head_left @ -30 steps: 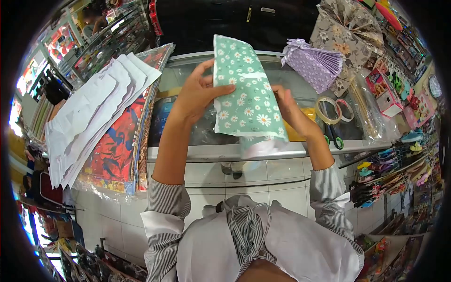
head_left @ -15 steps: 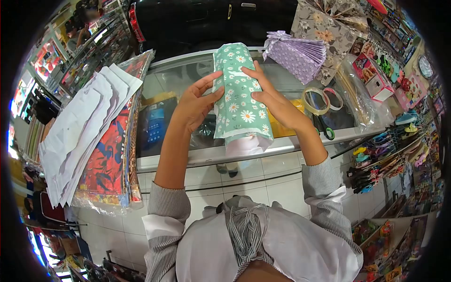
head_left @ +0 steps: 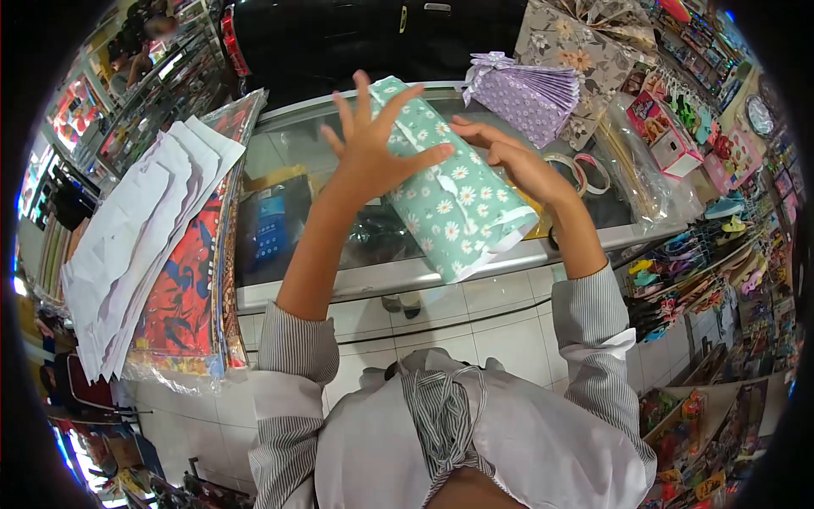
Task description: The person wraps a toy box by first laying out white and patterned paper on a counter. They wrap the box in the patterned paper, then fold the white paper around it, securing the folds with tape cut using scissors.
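Note:
A flat package of green daisy-print wrapping paper [head_left: 449, 191] lies at a slant on the glass counter, a torn white paper edge running along its seam. My left hand [head_left: 373, 144] is over its upper left part, fingers spread wide and the thumb resting on the paper. Beside the package's right edge is my right hand [head_left: 530, 174], its fingers apart and loosely bent, fingertips right at the edge. Two tape rolls [head_left: 592, 176] lie just past my right hand.
White paper sheets [head_left: 127, 220] lie on red patterned sheets in plastic [head_left: 182, 293] at left. Behind stand a purple pleated wrapped gift [head_left: 530, 100] and a brown floral wrapped piece [head_left: 585, 64]. A pink box [head_left: 666, 140] and bagged sticks [head_left: 634, 165] sit at right. The counter's metal edge [head_left: 339, 282] runs in front.
The green package has turned, its near end swinging right and its seam now facing up. My left hand has opened and spread over it; my right hand has shifted to its right edge.

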Action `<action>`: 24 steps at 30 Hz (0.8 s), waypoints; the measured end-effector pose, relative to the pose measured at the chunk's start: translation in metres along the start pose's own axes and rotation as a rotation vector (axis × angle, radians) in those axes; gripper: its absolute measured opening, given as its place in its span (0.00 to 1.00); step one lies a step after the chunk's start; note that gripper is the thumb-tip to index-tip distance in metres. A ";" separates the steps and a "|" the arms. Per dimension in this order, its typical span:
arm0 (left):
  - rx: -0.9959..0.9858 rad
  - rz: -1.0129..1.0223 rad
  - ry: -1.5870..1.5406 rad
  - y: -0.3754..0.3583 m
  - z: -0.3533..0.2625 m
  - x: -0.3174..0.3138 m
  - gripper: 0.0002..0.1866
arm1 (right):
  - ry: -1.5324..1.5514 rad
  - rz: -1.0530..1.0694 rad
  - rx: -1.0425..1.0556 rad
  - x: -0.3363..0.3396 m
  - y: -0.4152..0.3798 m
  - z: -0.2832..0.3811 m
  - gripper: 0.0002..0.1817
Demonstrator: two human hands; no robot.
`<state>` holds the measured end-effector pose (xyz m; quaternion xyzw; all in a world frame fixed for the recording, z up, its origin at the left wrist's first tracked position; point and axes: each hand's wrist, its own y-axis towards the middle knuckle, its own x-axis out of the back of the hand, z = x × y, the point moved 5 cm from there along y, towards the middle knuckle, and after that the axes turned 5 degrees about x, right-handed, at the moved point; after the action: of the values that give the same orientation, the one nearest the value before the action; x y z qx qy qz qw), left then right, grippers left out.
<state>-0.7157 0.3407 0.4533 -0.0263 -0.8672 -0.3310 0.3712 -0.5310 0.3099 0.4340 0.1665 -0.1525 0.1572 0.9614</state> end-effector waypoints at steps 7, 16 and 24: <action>-0.229 0.141 0.214 0.009 -0.011 -0.044 0.35 | -0.369 -0.163 -0.120 0.007 -0.048 0.046 0.33; -0.224 0.210 0.219 -0.011 -0.004 -0.012 0.31 | -1.021 -0.005 -0.018 -0.053 -0.051 0.063 0.42; -0.291 0.319 0.169 -0.025 0.008 0.027 0.47 | -0.847 0.220 0.006 -0.031 -0.041 0.060 0.46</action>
<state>-0.7469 0.3209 0.4534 -0.1886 -0.7610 -0.3909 0.4822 -0.5588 0.2433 0.4661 0.2021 -0.5498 0.1769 0.7909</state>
